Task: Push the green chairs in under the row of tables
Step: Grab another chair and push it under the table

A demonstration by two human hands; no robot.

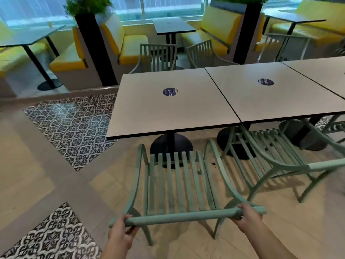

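Observation:
A green slatted chair (177, 184) stands in front of me, facing the leftmost table (145, 113) of a grey row. Its seat front lies just short of the table's near edge. My left hand (121, 230) grips the left end of the chair's top rail. My right hand (246, 217) grips the right end. A second green chair (270, 156) stands to the right, its seat partly under the middle table (280, 98). Two more green chairs (158, 55) sit on the far side of the tables.
The left table's black pedestal base (171, 144) stands right ahead of the chair. Yellow booth benches (130, 47), dark planters (93, 43) and small dark tables (173, 25) line the window wall. Patterned tile patches (74, 124) mark the floor at left.

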